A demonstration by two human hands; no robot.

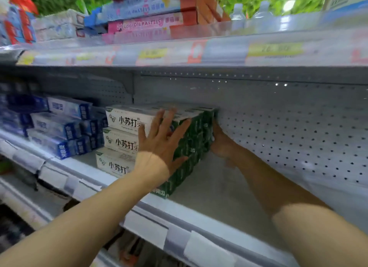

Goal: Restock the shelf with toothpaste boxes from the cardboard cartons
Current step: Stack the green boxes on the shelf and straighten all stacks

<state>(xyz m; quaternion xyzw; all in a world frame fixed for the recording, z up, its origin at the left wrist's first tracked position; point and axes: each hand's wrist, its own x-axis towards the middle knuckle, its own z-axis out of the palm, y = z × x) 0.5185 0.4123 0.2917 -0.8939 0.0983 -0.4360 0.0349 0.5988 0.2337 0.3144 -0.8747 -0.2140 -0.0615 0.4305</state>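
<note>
While both hands (159,145) press them, toothpaste boxes (119,141) lie lengthwise

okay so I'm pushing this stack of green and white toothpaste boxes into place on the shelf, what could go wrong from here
The toothpaste stack stands three boxes high, its bottom box close to the shelf's front lip; a skewed push could tip boxes off. Your left hand only presses flat, so it can't catch a slipping box. Your right hand is half hidden behind the stack, where fingers could get pinched.
</note>
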